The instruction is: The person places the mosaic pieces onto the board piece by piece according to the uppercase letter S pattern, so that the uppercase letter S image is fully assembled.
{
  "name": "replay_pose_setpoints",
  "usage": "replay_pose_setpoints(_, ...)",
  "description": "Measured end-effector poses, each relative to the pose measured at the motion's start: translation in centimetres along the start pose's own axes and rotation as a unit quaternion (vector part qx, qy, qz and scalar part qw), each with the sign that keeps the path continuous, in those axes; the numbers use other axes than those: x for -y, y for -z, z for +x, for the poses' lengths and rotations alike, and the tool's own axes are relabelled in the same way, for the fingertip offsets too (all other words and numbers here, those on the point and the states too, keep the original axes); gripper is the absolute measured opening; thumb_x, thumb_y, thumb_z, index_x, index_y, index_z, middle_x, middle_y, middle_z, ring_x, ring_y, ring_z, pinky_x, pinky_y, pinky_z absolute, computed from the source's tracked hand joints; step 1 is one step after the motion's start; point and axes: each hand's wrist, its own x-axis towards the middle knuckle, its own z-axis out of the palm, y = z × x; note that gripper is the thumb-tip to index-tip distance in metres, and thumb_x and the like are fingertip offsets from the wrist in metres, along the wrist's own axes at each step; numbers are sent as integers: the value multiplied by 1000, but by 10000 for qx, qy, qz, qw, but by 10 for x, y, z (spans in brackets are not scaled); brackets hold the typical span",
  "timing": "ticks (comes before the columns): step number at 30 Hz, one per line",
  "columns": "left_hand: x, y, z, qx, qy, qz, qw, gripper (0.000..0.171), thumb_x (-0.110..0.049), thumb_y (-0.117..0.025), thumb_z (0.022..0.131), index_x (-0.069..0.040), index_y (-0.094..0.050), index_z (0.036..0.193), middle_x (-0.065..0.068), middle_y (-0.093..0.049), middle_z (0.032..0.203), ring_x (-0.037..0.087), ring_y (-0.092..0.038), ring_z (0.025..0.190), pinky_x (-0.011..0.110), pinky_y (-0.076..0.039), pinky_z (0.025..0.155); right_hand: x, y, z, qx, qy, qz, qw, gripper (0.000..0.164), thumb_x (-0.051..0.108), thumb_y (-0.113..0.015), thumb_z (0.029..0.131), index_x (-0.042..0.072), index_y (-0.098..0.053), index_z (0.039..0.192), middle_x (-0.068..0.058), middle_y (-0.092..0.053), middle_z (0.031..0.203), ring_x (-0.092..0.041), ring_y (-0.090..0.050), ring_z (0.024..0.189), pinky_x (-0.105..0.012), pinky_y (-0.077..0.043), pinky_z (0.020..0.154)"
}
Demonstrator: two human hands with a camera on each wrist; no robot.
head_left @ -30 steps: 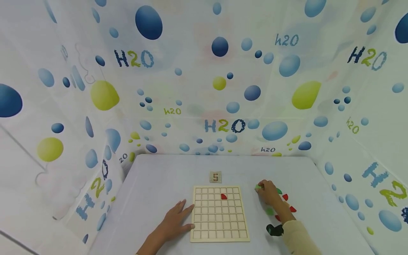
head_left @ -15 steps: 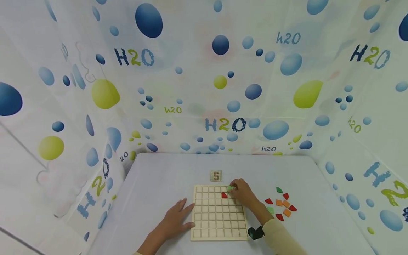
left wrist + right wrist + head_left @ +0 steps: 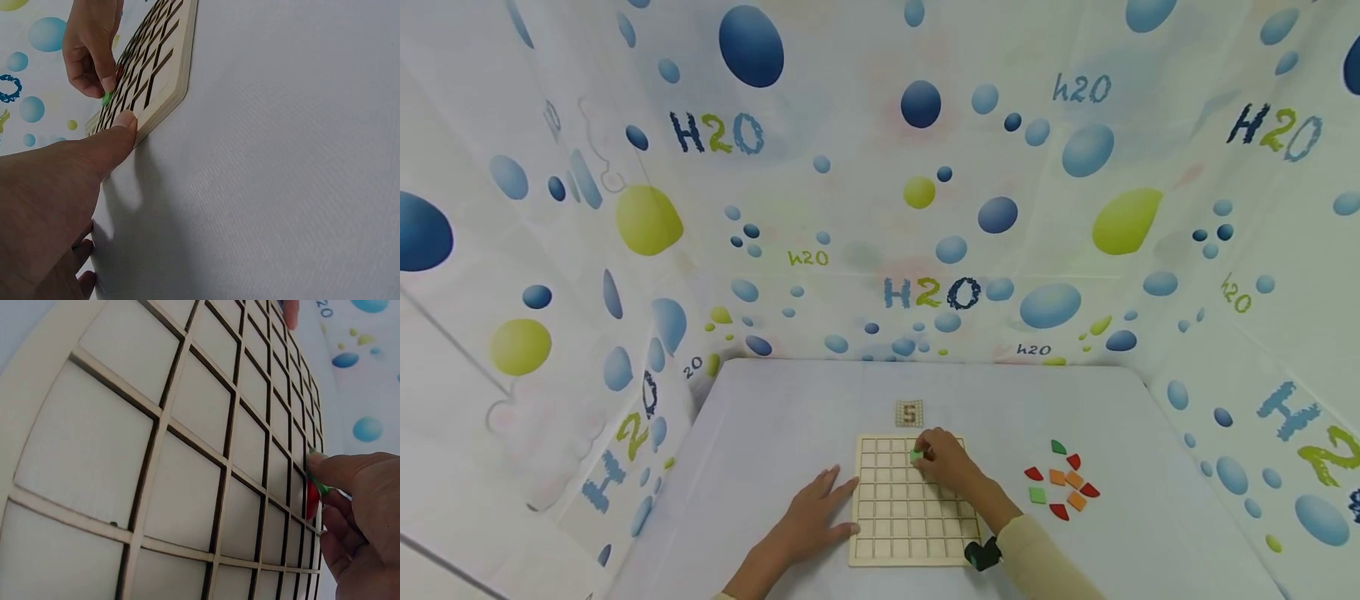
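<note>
My right hand (image 3: 951, 465) pinches a light green tile (image 3: 915, 457) low over the far rows of a wooden grid board (image 3: 887, 560). In the right wrist view, a red quarter-round tile (image 3: 312, 500) sits in a cell right beside the green one; in the head view the hand hides it. My left hand (image 3: 808, 521) lies at the board's left edge with its fingers spread. Its thumb rests on the frame in the left wrist view.
Right of the board lie several red quarter-round tiles (image 3: 1059, 511), orange square tiles (image 3: 1057, 477), a light green square tile (image 3: 1037, 496) and a dark green tile (image 3: 1058, 447). Beyond the board's far edge is a small card (image 3: 909, 413) with a figure like a 5.
My right hand has carried the light green tile leftward from the loose tiles to the board's far rows, now covering the red tile there. My left hand has stayed at the left edge.
</note>
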Motion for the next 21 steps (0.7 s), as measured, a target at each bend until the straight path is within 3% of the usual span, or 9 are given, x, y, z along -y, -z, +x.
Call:
replay_pose_setpoints(10, -1, 0, 0, 14, 19, -91, 10000, 82, -66, -67, 93, -22, -48, 160, 24, -31, 170, 49, -29, 156, 71, -28, 121, 4, -1, 3, -14, 151, -617, 9980, 7, 14, -78, 98, 13, -71, 96, 2, -62, 99, -17, -46, 89, -37, -39, 78)
replay_pose_setpoints(21, 0, 0, 1, -8, -3, -96, 10000, 82, -66, -67, 93, -22, -48, 160, 24, -31, 170, 50, -29, 156, 72, -28, 120, 13, 1, -3, -93, 480, -1008, 9937, 4, 9, -77, 97, 12, -74, 98, -1, -66, 103, -19, -53, 93, -40, -44, 78)
